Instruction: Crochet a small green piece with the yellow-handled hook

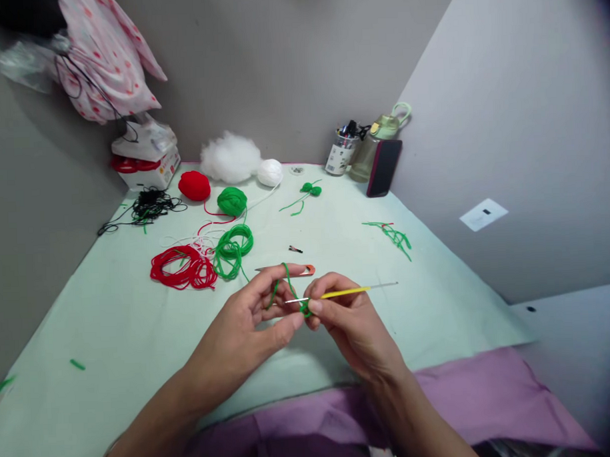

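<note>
- Landmark: green yarn ball [232, 202] on the counter [155, 387]; all places given from it, as the camera sees it.
- Right hand [345, 314]: nearer the wearer than the ball, off to its right. Fingers clasp the yellow-handled hook [344, 292], metal end pointing left.
- Left hand [246, 327]: directly nearer the wearer than the ball. Index raised with 1 green strand [288, 280] draped over it; other fingers part-curled. Cannot tell if its thumb pinches anything.
- Small green loop [306, 310]: ball's near right side, by the hook, between both hands' fingertips.
- Green coil [234, 251]: just on the near side of the ball; strand runs from it toward left hand.
- Doing it well: keep even, light tension over left index; steady the loop close to the hook; catch the whole strand so it doesn't split; don't pull too tight.
- Watch: red coil [182, 267], ball's near left side, lies against the green coil and could snag. Snips [309, 270], ball's near right side, sit close behind left index; keep the strand off the blade.
</note>
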`<state>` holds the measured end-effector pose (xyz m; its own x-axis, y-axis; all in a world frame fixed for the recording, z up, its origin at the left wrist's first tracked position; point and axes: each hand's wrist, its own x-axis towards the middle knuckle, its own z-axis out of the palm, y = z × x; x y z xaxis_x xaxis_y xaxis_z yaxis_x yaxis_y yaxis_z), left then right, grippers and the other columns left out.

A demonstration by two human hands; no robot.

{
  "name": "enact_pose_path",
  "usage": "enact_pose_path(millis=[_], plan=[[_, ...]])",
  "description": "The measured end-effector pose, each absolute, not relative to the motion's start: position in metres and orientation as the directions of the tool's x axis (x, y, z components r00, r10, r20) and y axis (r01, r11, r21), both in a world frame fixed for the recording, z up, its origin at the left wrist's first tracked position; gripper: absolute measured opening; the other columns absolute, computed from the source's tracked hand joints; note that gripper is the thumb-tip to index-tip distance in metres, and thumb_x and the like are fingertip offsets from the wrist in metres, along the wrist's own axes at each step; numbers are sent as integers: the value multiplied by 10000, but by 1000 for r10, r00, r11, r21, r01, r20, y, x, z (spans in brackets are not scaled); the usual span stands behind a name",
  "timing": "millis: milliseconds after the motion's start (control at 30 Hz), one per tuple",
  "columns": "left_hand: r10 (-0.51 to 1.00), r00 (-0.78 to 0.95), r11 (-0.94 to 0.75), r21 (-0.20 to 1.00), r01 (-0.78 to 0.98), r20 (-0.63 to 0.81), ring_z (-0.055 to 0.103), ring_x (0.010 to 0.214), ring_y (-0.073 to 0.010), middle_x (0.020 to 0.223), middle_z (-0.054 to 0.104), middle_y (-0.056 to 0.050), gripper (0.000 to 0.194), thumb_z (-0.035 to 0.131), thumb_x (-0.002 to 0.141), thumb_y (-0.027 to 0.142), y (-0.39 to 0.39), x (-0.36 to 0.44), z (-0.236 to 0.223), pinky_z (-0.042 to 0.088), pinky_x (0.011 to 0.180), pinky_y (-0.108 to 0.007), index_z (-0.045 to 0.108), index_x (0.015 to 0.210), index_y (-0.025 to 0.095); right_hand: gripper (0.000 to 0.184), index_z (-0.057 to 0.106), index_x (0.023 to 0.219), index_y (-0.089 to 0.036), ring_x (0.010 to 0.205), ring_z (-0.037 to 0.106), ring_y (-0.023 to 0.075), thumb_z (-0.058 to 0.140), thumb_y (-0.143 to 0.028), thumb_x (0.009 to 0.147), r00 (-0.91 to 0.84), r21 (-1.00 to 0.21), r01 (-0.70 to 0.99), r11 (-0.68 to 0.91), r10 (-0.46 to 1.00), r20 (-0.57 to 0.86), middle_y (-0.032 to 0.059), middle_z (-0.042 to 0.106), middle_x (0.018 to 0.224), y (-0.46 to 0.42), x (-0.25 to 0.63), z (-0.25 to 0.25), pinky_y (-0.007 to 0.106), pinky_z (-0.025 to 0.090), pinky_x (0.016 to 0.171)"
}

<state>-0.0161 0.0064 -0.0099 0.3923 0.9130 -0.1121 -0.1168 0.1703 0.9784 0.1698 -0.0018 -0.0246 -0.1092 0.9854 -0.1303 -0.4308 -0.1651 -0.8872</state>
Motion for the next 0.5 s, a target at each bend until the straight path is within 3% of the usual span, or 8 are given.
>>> enact_pose_path(millis=[200, 400, 500], plan=[[931, 351, 133, 988, -73, -99, 721, 872, -162, 904, 635, 22, 422, 712, 887, 151, 6, -12, -8, 586, 916, -303, 740, 1291, 271, 288, 741, 709, -209, 552, 588, 102, 1002, -323, 667, -81, -896, -417, -150, 988, -128, -43, 684, 642, -2, 170, -24, 257, 476, 587], [927, 359, 177, 972, -155, -112, 740, 1027, -212, 1052, 692, -20, 430, 813, 882, 252, 6, -9, -9, 595, 973, -335, 726, 1302, 282, 282, 739, 713, -208, 584, 588, 108, 992, -330, 684, -38, -912, -393, -117, 993, -111, -34, 687, 656, -3, 168, -24, 251, 469, 595], [940, 328, 156, 976, -152, -99, 729, 908, -181, 955, 673, -6, 365, 786, 912, 278, 6, -9, -8, 604, 892, -306, 737, 1273, 256, 284, 738, 705, -209, 580, 576, 102, 998, -318, 675, -55, -898, -421, -130, 991, -119, -40, 675, 652, -2, 168, -24, 248, 465, 601]])
